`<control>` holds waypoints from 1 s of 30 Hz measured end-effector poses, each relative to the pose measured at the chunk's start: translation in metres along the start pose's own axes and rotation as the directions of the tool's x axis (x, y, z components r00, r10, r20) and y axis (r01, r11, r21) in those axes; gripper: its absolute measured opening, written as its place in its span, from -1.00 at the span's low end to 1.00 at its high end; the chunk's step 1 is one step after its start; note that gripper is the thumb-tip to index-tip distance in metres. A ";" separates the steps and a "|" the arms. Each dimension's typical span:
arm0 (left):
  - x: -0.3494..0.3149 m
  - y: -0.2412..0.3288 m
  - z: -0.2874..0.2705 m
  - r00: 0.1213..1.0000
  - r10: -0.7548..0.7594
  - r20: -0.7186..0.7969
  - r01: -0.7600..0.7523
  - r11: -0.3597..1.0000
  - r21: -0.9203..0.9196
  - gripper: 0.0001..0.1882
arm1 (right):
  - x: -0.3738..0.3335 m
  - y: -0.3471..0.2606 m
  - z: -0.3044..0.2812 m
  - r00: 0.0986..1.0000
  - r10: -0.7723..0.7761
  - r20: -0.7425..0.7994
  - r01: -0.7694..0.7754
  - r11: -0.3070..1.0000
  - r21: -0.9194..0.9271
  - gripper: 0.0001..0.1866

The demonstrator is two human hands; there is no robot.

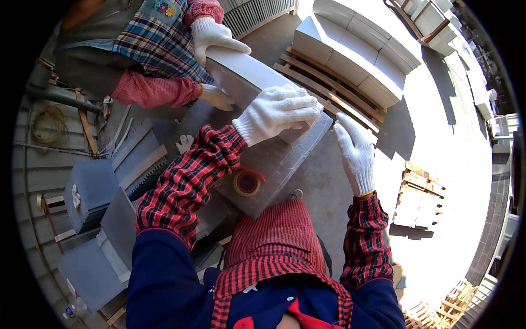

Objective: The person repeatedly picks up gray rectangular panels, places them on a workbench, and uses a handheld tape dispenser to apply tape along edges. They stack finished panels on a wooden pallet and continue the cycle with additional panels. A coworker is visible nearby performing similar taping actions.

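Observation:
A long white box lies on a grey metal-topped table in front of me. My left hand, in a white knit glove, is closed over the near end of the box, fingers together. To the right, beyond the table's edge, my right hand is gloved too, held up with fingers stretched out and nothing in it. A co-worker's gloved hand rests on the far end of the box, and the other hand is by its side. A roll of tape with a red edge lies on the table near my left forearm.
White boxes are stacked on a wooden pallet beyond the table. Grey folded sheets or cartons stand in stacks at the left. More wooden pallets lie on the sunlit floor at the right. A white glove shows left of the table.

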State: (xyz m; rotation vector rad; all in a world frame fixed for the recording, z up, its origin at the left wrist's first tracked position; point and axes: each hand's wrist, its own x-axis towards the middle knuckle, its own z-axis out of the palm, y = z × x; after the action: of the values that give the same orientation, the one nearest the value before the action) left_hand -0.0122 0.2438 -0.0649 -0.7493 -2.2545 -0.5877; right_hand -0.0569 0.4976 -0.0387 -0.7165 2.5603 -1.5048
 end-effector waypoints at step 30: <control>-0.105 0.012 0.218 -0.616 -0.769 -0.170 0.577 -0.294 -0.762 0.01 | 0.290 0.167 0.054 0.682 0.014 0.731 0.102 0.988 -0.115 -0.07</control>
State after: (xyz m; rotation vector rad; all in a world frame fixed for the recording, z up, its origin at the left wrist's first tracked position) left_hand -0.0415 0.3444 -0.2835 1.6606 -1.1390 -1.5611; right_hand -0.3561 0.3958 -0.1616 -1.1259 2.0234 -0.7699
